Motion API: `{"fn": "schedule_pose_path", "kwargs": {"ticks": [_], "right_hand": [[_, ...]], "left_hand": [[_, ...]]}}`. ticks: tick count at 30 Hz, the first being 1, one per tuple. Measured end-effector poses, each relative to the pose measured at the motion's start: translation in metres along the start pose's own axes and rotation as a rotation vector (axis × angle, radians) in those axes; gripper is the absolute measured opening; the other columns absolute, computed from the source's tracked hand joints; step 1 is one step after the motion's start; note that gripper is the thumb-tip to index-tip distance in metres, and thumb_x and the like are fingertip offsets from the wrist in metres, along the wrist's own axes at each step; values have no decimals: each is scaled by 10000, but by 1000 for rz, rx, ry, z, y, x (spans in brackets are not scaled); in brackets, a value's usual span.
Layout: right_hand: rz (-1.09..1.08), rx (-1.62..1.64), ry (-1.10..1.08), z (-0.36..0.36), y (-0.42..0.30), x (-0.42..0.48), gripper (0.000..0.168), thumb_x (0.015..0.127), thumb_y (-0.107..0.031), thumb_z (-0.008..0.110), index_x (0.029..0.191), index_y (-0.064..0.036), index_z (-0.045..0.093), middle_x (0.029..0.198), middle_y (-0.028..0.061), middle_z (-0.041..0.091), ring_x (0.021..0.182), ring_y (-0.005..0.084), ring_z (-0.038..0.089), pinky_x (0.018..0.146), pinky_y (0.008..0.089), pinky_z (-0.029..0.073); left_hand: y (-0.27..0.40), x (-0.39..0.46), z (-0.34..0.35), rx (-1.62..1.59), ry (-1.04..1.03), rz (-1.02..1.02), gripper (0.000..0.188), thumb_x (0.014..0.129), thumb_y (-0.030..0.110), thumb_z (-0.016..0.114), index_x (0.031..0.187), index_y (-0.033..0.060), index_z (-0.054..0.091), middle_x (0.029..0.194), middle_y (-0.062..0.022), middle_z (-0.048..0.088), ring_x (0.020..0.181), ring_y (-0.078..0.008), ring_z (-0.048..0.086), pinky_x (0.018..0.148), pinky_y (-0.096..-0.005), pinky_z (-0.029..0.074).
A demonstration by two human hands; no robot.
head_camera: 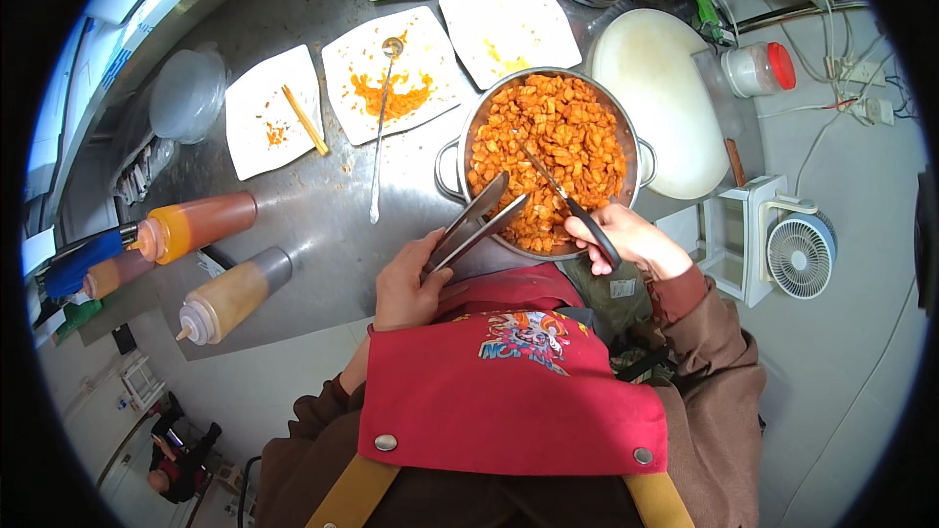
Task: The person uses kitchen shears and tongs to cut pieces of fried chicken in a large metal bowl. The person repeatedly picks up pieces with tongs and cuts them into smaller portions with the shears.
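A two-handled steel pot (632, 194) stands before me, filled with small orange-red coated chunks of food (561, 125). My left hand (411, 282) holds metal tongs (469, 216) over the pot's near left rim, their jaws spread apart with nothing between them. In my right hand (623, 231) is a black-handled utensil (590, 227) with a narrow metal blade. The blade slants forward and left into the food; whether it is a knife or scissors I cannot tell.
Stained white plates (506, 11) lie beyond the pot; one holds a long-handled spoon (383, 110), another chopsticks (304, 119). Sauce bottles (235, 293) lie at left. A white cutting board (653, 103), a red-lidded jar (755, 70) and a fan (801, 255) are at right. A person (176, 462) is lower left.
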State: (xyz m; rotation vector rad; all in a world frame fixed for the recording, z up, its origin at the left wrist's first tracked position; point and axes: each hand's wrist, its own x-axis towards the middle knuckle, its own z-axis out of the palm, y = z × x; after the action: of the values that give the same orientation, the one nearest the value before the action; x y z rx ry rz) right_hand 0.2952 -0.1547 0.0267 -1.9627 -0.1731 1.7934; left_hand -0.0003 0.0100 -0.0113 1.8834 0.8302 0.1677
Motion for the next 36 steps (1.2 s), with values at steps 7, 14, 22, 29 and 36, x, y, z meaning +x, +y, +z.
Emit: {"fn": "schedule_pose_path", "kwargs": {"ticks": [7,14,22,29,36], "right_hand": [[-28,-314,-25,-1,-25,-1,586,892,-561,746,717,-12,640,557,51,601,456,128,616,442,275,479],[-110,-740,41,-10,-25,-41,594,887,-560,749,703,-7,638,547,55,612,511,135,644,503,297,508],[60,-104,-59,-15,-23,-6,564,939,-563,690,852,-8,641,612,28,612,497,115,613,480,244,501],[56,-45,-109,-5,-29,2,572,938,-554,699,856,8,638,591,14,594,468,104,593,458,248,495],[-1,-524,-21,-5,-23,-38,557,908,-524,741,727,-6,645,578,36,614,497,118,627,490,280,496]], "left_hand": [[7,-3,-3,25,-45,-23,541,816,33,736,1341,82,615,1129,-112,689,854,-280,678,780,-355,548],[7,-5,-4,1,-74,-31,552,817,45,739,1352,81,606,1162,-115,681,879,-282,680,789,-357,548],[13,-4,-4,-13,-94,-32,566,816,47,743,1361,83,598,1165,-114,679,871,-283,674,788,-355,547],[11,-8,-8,-19,-104,-82,560,818,48,744,1358,81,600,1154,-112,680,863,-279,672,787,-356,547],[12,-6,-5,-7,-98,-13,562,814,47,746,1356,77,599,1148,-116,678,856,-275,668,786,-357,546]]}}
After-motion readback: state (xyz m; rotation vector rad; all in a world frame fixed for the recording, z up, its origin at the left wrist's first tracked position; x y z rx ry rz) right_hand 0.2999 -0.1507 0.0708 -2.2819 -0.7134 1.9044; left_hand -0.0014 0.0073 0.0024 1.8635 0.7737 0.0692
